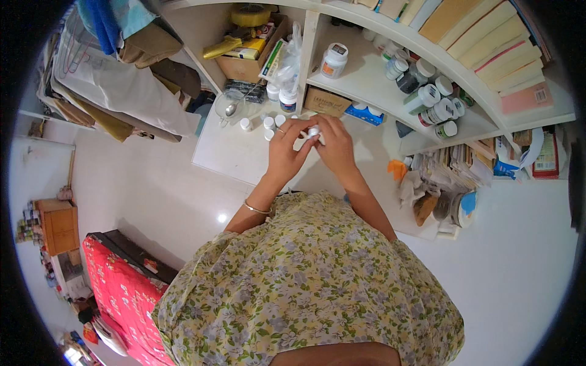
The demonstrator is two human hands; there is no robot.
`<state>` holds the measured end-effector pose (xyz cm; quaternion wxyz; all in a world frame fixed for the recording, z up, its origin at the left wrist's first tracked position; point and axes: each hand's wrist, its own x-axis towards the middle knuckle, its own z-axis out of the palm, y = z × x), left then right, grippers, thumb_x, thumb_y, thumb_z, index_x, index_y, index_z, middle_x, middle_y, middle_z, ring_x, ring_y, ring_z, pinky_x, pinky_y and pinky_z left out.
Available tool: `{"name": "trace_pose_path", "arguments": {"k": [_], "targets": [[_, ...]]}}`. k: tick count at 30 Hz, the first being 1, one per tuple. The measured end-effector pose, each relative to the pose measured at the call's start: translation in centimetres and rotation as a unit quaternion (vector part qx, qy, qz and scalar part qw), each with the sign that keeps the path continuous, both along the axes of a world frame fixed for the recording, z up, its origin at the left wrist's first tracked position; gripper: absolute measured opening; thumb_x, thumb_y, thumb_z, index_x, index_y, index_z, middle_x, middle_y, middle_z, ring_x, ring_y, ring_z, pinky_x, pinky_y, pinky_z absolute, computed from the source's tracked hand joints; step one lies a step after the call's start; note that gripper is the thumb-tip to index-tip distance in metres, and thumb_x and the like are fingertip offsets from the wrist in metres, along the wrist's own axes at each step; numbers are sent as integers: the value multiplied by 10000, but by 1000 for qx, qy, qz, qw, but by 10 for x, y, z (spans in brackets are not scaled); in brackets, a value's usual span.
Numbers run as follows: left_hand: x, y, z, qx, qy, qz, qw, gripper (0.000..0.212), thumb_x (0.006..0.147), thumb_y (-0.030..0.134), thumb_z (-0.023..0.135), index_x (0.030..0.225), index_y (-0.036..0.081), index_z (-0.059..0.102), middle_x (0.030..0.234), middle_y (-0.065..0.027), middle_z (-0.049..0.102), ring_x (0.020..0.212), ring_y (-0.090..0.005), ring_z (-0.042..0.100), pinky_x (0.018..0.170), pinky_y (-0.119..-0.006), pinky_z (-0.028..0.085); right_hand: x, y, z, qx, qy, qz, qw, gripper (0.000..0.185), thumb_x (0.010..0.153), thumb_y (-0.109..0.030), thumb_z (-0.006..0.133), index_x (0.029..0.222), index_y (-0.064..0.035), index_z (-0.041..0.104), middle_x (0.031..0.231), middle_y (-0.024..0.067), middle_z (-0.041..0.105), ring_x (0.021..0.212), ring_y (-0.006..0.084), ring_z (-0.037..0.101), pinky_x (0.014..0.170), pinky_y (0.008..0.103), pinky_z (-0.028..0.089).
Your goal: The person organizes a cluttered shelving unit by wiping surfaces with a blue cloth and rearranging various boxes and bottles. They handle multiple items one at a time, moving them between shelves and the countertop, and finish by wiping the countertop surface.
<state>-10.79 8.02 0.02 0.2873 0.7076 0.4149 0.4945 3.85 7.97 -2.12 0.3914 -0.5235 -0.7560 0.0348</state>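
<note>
Both hands meet above the white desktop (229,148). Between the fingertips of my left hand (288,148) and my right hand (333,144) is a small white object (313,131), which looks like a little bottle or its cap; the fingers partly hide it. Just left of my left hand stand several small white bottles (269,122), and one more white bottle (246,124) stands apart from them. Further left a metal spoon (231,109) rests in a clear glass vessel (222,103). Behind the hands is a cardboard box (326,101) beside a blue box (365,114).
A shelf board (359,87) holds many supplement bottles (423,98). Larger bottles (288,100) stand behind the small ones. Papers (451,169) and a jar (463,208) are at the right. Clothes (110,87) hang at the left, above a bed with a red cover (123,297).
</note>
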Motion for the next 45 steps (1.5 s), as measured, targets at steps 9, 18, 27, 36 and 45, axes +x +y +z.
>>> {"name": "trace_pose_path", "arguments": {"k": [9, 18, 27, 36, 45], "targets": [[-33, 14, -72, -77, 33, 33, 996, 312, 822, -17, 671, 1123, 32, 605, 1070, -118, 608, 904, -209, 655, 717, -310, 563, 100, 111, 37, -68, 87, -218, 970, 363, 792, -223, 749, 1052, -4, 619, 1010, 187, 665, 818, 366, 659, 731, 427, 517], [-80, 31, -131, -145, 21, 184, 972, 317, 798, 17, 680, 1105, 43, 606, 1046, -131, 600, 897, -250, 645, 704, -333, 562, 125, 284, -31, 180, -81, -157, 968, 372, 790, -361, 714, 974, -49, 632, 874, 158, 674, 813, 363, 639, 721, 422, 500], [-106, 60, -170, -71, 186, 297, 934, 533, 749, -4, 683, 1243, 62, 496, 1218, -181, 508, 1051, -354, 558, 808, -401, 519, 123, 306, -61, 26, 133, -94, 986, 280, 833, -248, 679, 1068, -102, 639, 975, 73, 677, 904, 215, 629, 807, 347, 493], [-110, 64, -156, -151, 255, 269, 917, 413, 833, 140, 691, 1196, 46, 518, 1123, -170, 584, 1007, -367, 582, 827, -436, 499, 91, 160, 24, -119, 504, -55, 854, 340, 899, -44, 608, 1223, 42, 555, 1187, 129, 618, 993, 170, 610, 804, 280, 498], [-13, 16, -3, 6, 73, 35, 997, 409, 812, 143, 742, 1160, 27, 561, 1043, -144, 610, 890, -278, 623, 742, -344, 530, 18, 0, 54, -149, 96, 61, 982, 427, 756, -61, 744, 1166, -86, 627, 1124, 71, 611, 828, 145, 595, 704, 262, 500]]}}
